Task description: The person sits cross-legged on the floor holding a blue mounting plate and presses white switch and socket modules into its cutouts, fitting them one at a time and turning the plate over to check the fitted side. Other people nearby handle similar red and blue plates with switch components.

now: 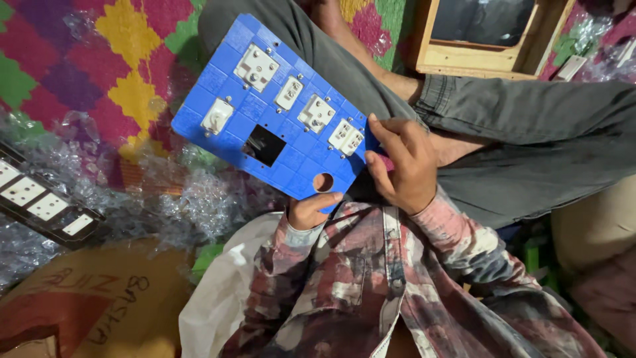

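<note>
Head view, both hands (pixel 404 166) gripping ribbed blue plastic panel (pixel 271 109)

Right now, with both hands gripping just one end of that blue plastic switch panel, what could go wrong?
The blue plastic switch panel is held only at its near end by the left hand and right hand, so its far end hangs unsupported and could tip or twist. If it slips, the white switch modules might strike the wooden frame.

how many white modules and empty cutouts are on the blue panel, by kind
white modules on the blue panel: 5
square cutouts: 1
round holes: 1
total: 7
</note>
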{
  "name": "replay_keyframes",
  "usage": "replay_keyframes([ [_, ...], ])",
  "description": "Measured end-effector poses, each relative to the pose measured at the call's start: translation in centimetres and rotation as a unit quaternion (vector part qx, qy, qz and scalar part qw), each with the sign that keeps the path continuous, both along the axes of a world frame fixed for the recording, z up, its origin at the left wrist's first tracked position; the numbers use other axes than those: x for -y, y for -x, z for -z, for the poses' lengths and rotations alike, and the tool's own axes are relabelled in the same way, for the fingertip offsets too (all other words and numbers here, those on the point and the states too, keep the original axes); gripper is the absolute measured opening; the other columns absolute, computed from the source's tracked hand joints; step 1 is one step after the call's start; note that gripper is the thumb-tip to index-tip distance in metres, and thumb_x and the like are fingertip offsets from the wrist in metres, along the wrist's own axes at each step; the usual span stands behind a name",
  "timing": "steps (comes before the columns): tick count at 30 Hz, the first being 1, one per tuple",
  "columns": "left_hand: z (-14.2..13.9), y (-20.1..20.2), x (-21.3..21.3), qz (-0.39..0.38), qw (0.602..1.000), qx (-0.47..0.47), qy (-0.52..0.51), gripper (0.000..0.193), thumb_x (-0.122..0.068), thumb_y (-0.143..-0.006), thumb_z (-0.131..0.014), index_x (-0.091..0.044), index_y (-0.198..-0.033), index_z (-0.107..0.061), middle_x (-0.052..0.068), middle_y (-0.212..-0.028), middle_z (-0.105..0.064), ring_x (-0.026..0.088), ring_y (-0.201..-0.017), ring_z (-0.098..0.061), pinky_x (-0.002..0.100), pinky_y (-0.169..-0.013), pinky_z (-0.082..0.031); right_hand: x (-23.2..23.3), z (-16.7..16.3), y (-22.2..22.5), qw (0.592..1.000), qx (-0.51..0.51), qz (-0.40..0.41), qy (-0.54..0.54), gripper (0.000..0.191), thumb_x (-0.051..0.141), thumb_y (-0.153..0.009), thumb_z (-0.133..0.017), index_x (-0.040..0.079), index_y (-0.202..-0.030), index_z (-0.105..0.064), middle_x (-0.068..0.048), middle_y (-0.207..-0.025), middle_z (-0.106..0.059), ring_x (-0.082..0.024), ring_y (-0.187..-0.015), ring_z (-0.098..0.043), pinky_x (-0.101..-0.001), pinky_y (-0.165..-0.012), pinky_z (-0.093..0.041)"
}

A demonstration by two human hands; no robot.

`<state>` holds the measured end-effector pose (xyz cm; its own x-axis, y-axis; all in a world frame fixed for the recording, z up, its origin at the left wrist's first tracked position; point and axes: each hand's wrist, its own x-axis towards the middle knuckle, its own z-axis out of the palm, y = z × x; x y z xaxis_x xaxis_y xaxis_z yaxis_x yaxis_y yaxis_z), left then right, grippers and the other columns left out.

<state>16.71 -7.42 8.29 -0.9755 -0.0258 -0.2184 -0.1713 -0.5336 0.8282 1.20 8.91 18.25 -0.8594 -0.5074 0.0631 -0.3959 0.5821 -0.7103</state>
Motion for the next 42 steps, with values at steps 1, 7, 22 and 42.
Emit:
replay_keyframes([
  [1,-0.3,0.3,0.0,-0.006,0.997,-0.037,0.067,0.032,0.009,-0.091,-0.066,0.008,-0.122,-0.060,0.018,-0.131,-0.063,0.028,-0.122,-0.063,0.042,-0.107,-0.049,-0.1,-0.4,0.6,1.000,-0.022,-0.014,-0.016,0.047,0.018,-0.095,-0.075,-0.002,-0.135,-0.063,-0.018,-0.115,-0.063,-0.034,-0.102,-0.064,-0.0411,-0.091,-0.051],
  [7,-2.1,2.4,0.7,-0.052,0.899,-0.186,0.393,0.011,0.008,-0.079,-0.078,0.000,-0.086,-0.074,0.021,-0.099,-0.074,0.037,-0.095,-0.073,0.043,-0.084,-0.058,0.2,-2.7,2.6,0.995,-0.038,-0.071,-0.061,0.046,0.020,-0.090,-0.077,-0.004,-0.129,-0.067,-0.017,-0.110,-0.066,-0.035,-0.092,-0.062,-0.0432,-0.082,-0.049],
  [22,-1.5,1.9,-1.1,-0.035,0.861,0.153,-0.483,0.052,0.015,-0.091,-0.055,0.003,-0.142,-0.053,0.021,-0.139,-0.058,0.034,-0.132,-0.056,0.045,-0.112,-0.043,2.2,-3.1,12.3,0.979,0.136,-0.076,0.135,0.036,0.024,-0.117,-0.046,-0.003,-0.122,-0.068,-0.012,-0.103,-0.068,-0.022,-0.089,-0.061,-0.0370,-0.078,-0.049],
  [42,-6.7,5.5,-1.6,-0.151,0.827,0.043,-0.539,0.074,0.000,-0.058,-0.053,-0.004,-0.131,-0.059,0.014,-0.137,-0.061,0.036,-0.136,-0.050,0.051,-0.120,-0.035,8.5,3.5,22.3,0.937,-0.236,-0.027,-0.256,0.013,0.018,-0.083,-0.068,0.020,-0.092,-0.077,-0.009,-0.095,-0.070,-0.029,-0.103,-0.062,-0.0476,-0.085,-0.045],
])
